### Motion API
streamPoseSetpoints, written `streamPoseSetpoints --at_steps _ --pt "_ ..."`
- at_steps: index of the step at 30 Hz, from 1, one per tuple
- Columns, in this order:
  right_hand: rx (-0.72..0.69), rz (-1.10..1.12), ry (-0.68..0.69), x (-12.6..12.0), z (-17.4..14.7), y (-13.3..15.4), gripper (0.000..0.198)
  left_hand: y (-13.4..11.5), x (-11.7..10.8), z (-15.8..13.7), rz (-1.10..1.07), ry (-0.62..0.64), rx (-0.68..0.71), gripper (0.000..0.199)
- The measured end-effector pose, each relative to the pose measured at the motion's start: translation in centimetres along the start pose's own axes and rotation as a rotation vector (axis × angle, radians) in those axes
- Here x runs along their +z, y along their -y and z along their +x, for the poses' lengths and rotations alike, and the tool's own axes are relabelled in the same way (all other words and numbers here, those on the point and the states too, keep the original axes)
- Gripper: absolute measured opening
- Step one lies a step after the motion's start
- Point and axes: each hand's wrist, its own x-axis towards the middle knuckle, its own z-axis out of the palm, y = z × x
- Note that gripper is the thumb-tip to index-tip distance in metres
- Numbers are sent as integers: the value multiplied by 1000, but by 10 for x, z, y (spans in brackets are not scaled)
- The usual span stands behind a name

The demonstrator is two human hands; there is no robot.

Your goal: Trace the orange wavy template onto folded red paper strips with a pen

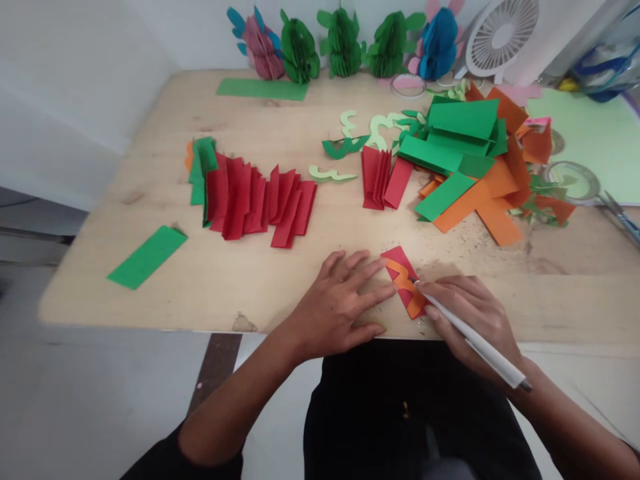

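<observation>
My right hand (473, 317) is closed around a white pen (483, 347), its tip down at the edge of a wavy orange paper cutout (400, 277). That cutout lies on top of a red paper strip (397, 254) near the table's front edge. My left hand (343, 300) lies flat with fingers spread, and its fingertips touch the left side of the cutout and strip. Just beyond my hands stand a small bunch of folded red strips (376, 179) and a pale green wavy scrap (331, 175).
A row of folded red papers (250, 197) stands at left, near a green strip (147, 258). Green and orange strips (463, 127) are heaped at right, beside tape rolls (573, 180) and scissors (620, 217). Paper figures (343, 43) and a white fan (503, 37) line the back.
</observation>
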Motion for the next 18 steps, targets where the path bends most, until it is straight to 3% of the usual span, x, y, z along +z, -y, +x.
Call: streamPoseSetpoints --at_steps 8,14,18 --pt "-100 -133 30 5 -9 -4 25 -3 -4 3 22 24 10 52" --pt "-132 -132 30 6 -11 -7 27 -23 -1 0 12 -62 21 48" --pt "-142 -120 24 6 -11 -8 28 -35 6 -4 35 -47 17 49"
